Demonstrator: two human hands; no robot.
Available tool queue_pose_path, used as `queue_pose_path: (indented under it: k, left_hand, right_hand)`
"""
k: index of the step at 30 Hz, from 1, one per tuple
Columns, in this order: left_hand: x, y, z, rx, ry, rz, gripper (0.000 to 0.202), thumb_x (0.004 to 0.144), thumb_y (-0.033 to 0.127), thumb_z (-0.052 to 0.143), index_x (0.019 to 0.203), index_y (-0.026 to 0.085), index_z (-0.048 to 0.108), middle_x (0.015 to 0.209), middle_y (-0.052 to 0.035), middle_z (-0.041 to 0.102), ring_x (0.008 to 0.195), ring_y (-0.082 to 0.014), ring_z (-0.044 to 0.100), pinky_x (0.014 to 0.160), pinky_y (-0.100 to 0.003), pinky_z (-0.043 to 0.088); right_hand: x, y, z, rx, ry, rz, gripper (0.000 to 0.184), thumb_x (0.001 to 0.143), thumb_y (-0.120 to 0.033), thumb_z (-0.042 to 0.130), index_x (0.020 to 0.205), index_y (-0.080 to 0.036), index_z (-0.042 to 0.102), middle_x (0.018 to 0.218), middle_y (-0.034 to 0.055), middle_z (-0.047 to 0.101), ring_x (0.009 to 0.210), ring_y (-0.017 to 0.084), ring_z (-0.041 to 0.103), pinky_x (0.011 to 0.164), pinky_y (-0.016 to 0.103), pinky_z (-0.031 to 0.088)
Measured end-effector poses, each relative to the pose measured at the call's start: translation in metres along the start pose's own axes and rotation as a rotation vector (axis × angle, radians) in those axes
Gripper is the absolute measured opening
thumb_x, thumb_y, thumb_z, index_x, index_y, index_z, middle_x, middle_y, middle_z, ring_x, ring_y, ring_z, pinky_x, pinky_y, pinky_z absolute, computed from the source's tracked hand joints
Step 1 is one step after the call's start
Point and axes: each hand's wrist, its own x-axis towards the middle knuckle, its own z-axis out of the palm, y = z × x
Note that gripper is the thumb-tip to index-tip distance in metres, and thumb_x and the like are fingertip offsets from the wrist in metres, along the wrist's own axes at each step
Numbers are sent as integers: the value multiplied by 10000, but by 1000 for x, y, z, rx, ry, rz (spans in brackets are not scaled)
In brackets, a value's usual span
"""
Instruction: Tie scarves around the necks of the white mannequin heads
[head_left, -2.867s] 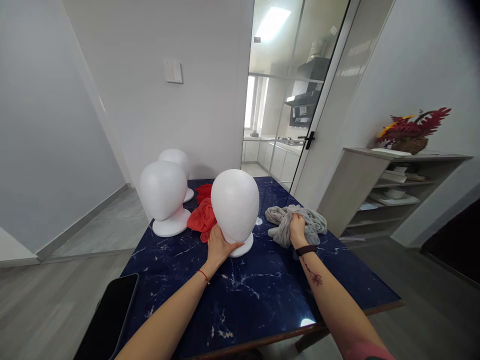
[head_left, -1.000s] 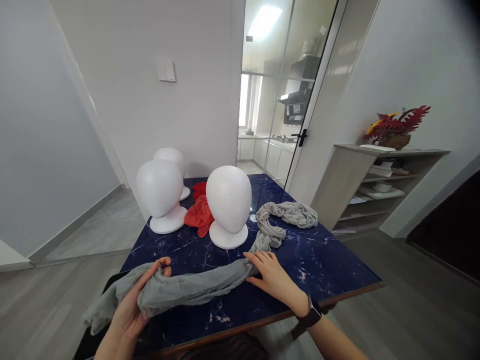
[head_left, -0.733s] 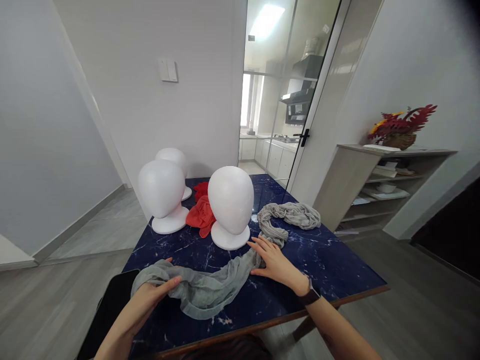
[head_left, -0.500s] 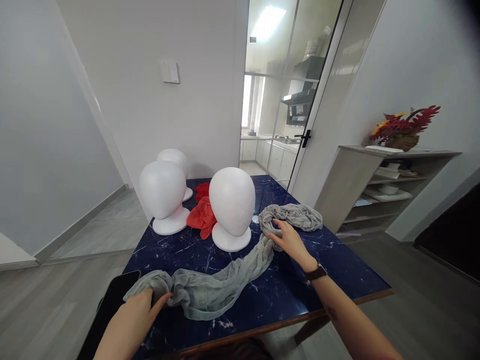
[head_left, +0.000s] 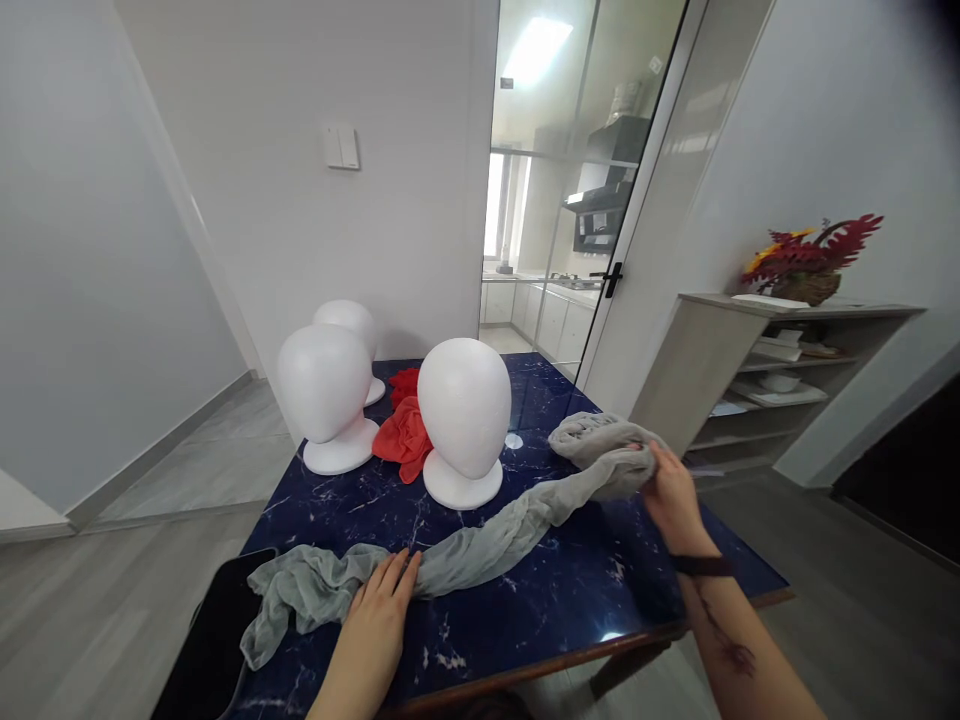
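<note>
A sheer grey scarf (head_left: 487,550) stretches across the dark blue marbled table (head_left: 570,610), bunched at its left end and folded over at the right. My left hand (head_left: 379,610) rests on it left of centre, fingers stretched out and pressing it against the tabletop. At the right, my right hand (head_left: 671,495) has its fingers closed round a fold of the scarf, lifted a little off the table; the thumb is hidden. Behind the scarf stands a white foam mannequin head (head_left: 465,410).
Two more foam heads, a nearer one (head_left: 324,385) and a farther one (head_left: 349,320), stand at the left. Red cloths (head_left: 405,440) lie between the heads. A black flat object (head_left: 214,640) sits at the left front corner. A shelf unit (head_left: 750,390) is off to the right.
My right hand has moved right and taken hold of the scarf, drawing it out straighter. My left hand has left the scarf's left end and moved right to lie flat on it.
</note>
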Motion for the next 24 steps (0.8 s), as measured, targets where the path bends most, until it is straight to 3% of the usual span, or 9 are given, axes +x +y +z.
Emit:
queue_pose_path:
  k: [3,6,8,10,13,16,18,20,24]
  left_hand:
    - [-1,-14,-19,-31,-6,-34,671,720,-45,271,1262,234,553,1188,-85,635,1110,-229,565,946,-427,424]
    - [0,-13,-40,-206,28,-18,532,679,19,380,1092,220,647,1059,-85,669,1025,-247,586,992,-463,373]
    - [-2,-4,-50,-407,8,21,438,687,83,416,1015,231,665,1024,-75,670,987,-247,584,982,-448,388]
    - [-5,7,-57,-628,-8,39,354,737,182,438,996,249,671,1029,-69,669,996,-252,574,973,-426,405]
    - [-14,15,-64,-926,51,-43,329,759,368,518,1029,266,675,1121,-66,655,1093,-284,545,996,-419,394]
    - [-20,8,-74,-1154,114,-155,422,748,482,573,1079,232,654,1081,-77,666,996,-280,590,882,-367,469]
    - [-20,-4,-83,-1243,145,-243,483,753,525,576,1111,205,625,987,-73,682,852,-245,617,754,-315,501]
    - [-17,-18,-92,-1209,97,-306,531,767,547,558,1165,197,589,905,-66,687,763,-227,620,704,-309,503]
    - [-13,-24,-107,-900,-179,-133,613,724,479,656,1285,274,524,1181,-83,633,1105,-297,557,987,-421,398]
  right_hand:
    - [-6,-4,-38,-411,135,-5,409,668,-524,570,895,-186,604,868,133,655,862,303,611,725,444,475]
    - [-43,-13,-36,-780,80,-184,481,700,-465,593,1059,-145,598,1126,247,571,1072,406,526,823,547,417]
    - [-81,-24,-11,-849,-199,-357,505,791,-444,521,1201,-150,537,1226,232,528,1132,375,508,896,534,402]
    - [-120,-40,24,-684,-669,-487,552,821,-441,521,1318,-214,447,1293,143,522,1179,297,503,981,472,391]
    - [-166,-62,71,-480,-1169,-577,796,715,-493,668,1407,-291,331,1352,61,495,1205,276,489,1042,433,357]
    - [-179,-73,91,-394,-1369,-390,578,681,-511,704,1209,-321,565,968,23,676,839,226,622,769,345,485]
    - [-170,-72,92,-278,-1459,-105,344,692,-528,691,885,-243,679,645,-15,601,566,143,534,524,261,419]
    - [-157,-69,87,-50,-1509,171,406,638,-559,718,679,-164,634,534,-42,497,471,76,425,437,202,325]
    - [-141,-73,82,357,-1484,530,509,625,-579,718,803,-111,629,582,-22,570,429,44,443,400,152,326]
